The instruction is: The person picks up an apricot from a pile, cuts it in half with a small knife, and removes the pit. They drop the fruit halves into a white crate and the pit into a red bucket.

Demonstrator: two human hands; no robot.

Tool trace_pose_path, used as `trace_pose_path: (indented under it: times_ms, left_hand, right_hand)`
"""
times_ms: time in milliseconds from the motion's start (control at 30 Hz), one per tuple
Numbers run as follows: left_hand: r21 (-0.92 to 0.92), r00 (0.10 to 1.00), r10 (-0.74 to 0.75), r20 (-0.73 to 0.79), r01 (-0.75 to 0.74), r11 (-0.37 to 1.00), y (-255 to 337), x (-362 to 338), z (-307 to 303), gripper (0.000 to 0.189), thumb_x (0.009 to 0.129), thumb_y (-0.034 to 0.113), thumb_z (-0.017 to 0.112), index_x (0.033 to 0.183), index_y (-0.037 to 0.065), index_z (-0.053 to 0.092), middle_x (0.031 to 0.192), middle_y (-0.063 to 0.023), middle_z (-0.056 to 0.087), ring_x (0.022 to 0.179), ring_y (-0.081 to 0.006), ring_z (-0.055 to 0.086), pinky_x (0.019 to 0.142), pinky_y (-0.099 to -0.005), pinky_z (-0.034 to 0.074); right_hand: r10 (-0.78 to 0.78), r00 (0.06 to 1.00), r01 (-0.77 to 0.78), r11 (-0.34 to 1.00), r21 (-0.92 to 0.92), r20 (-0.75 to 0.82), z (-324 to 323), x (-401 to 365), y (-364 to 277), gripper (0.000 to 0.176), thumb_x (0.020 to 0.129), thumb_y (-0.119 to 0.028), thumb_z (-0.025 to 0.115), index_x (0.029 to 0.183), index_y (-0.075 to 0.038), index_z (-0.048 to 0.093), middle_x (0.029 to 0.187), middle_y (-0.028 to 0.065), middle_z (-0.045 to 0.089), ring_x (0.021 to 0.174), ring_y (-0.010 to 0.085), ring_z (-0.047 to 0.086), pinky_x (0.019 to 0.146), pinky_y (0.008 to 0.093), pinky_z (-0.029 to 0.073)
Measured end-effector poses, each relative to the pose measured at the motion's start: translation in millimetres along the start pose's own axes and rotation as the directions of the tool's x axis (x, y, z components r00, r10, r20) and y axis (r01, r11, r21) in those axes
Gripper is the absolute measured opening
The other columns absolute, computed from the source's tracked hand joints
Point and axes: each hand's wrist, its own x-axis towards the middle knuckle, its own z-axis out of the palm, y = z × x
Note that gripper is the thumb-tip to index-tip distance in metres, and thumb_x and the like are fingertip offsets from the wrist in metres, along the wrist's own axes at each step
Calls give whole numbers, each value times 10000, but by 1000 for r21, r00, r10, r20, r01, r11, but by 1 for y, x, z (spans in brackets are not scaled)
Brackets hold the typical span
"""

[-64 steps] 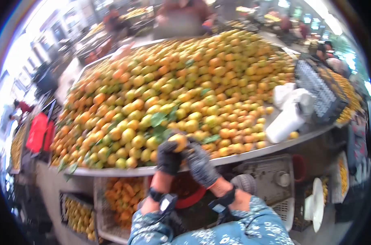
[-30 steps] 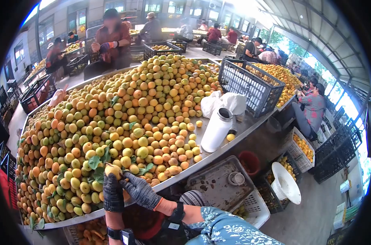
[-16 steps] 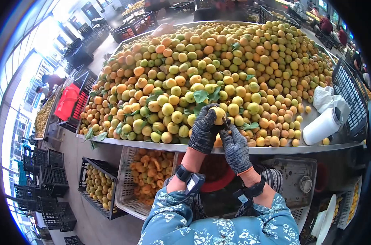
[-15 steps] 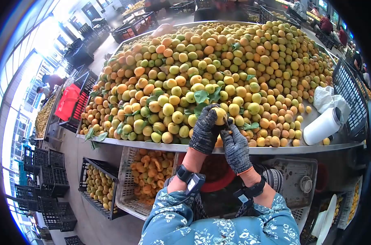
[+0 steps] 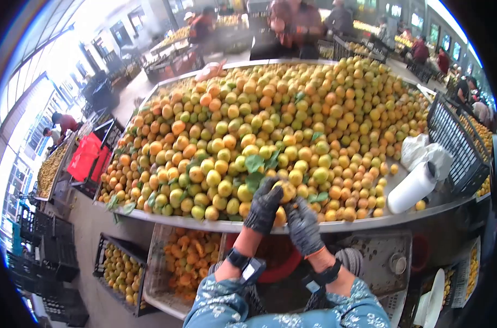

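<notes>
A yellow-orange fruit [image 5: 286,192] is held in my left hand [image 5: 265,205], which wears a dark grey knitted glove. My right hand [image 5: 303,224], in a lighter grey glove, has its fingers closed just right of the fruit; whatever they grip is too small to make out. Both hands are over the front edge of a metal table [image 5: 259,225] heaped with yellow, green and orange fruit [image 5: 226,143]. Green leaves [image 5: 254,163] lie on the heap just beyond my left hand.
Below the table edge are a crate of split fruit [image 5: 156,246], a red basin [image 5: 281,270], a stained tray [image 5: 404,240] and a black crate [image 5: 103,257]. A white bottle [image 5: 411,188] and plastic bag [image 5: 423,153] stand right. People [image 5: 297,24] are across the table.
The view has tilted up, so the table sits lower in the picture and people beyond it show more. Both hands still meet at the fruit.
</notes>
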Motion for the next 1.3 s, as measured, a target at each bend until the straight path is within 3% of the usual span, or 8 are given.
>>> trace_pose_path:
  times_ms: [33, 133, 333, 400, 700, 800, 1033, 1300]
  left_hand:
    - [-525, 981, -195, 10, 172, 834, 13, 2, 4, 349, 914, 282, 581, 1149, 26, 546, 1078, -59, 588, 974, -183, 595, 834, -353, 524]
    - [-658, 954, -298, -11, 218, 721, 21, -1, 3, 391, 914, 343, 592, 1167, 50, 541, 1043, -54, 583, 959, -175, 584, 855, -339, 501]
    - [-607, 941, -338, -27, 253, 753, 8, -8, 31, 314, 957, 262, 576, 1174, 40, 527, 1057, -23, 558, 933, -106, 538, 818, -263, 480]
    - [-522, 953, -302, 16, 266, 810, 8, -3, 22, 329, 949, 249, 587, 1189, 33, 522, 1066, -26, 558, 942, -106, 538, 824, -261, 479]
    - [-365, 979, -206, -15, 186, 912, 25, -1, 14, 353, 934, 209, 595, 1232, 36, 514, 1081, -43, 563, 967, -112, 542, 856, -261, 478]
    - [-470, 939, -313, -144, 213, 857, 16, 4, 10, 308, 953, 251, 573, 1185, 52, 533, 1070, -42, 564, 948, -118, 552, 838, -264, 488]
    - [-742, 894, -445, 63, 340, 578, -8, -5, 20, 315, 968, 330, 549, 1146, 70, 550, 1027, -26, 574, 913, -112, 563, 799, -268, 498]
    - [-748, 837, -546, -39, 339, 572, 29, -1, 19, 293, 913, 308, 635, 1102, 92, 578, 974, -3, 598, 815, -72, 573, 660, -212, 505]
  right_hand:
    - [-17, 1000, 17, 1000, -19, 20, -1, 2, -3, 251, 935, -192, 574, 1072, 16, 606, 787, 111, 644, 716, 148, 597, 640, 302, 482]
    - [156, 982, -167, 980, 105, 107, 5, -2, -6, 258, 933, -181, 566, 1096, 15, 603, 744, 109, 630, 668, 162, 583, 623, 323, 480]
    - [93, 995, -87, 975, 206, -20, 10, 3, 6, 284, 943, -114, 515, 1170, 50, 558, 789, 58, 628, 684, 94, 549, 618, 257, 471]
    - [203, 975, -221, 919, 326, 88, 0, 6, -8, 266, 945, -90, 496, 1160, 52, 561, 821, 58, 643, 702, 100, 559, 628, 260, 477]
    - [57, 997, -59, 997, 59, 46, -1, 0, -8, 278, 937, -172, 538, 1102, 46, 591, 791, 148, 660, 692, 218, 621, 646, 338, 489]
    - [68, 996, -70, 997, 31, 52, 8, -6, -7, 275, 937, -180, 545, 1107, 29, 597, 815, 156, 669, 731, 238, 645, 667, 345, 498]
    - [54, 998, -50, 994, -95, 41, 12, -1, -1, 305, 931, -214, 554, 1166, -19, 561, 843, 188, 674, 799, 320, 669, 688, 399, 509]
    - [-78, 993, 108, 907, -406, 89, 5, 7, -18, 316, 909, -276, 567, 1139, -59, 568, 804, 189, 661, 766, 397, 637, 651, 451, 497]
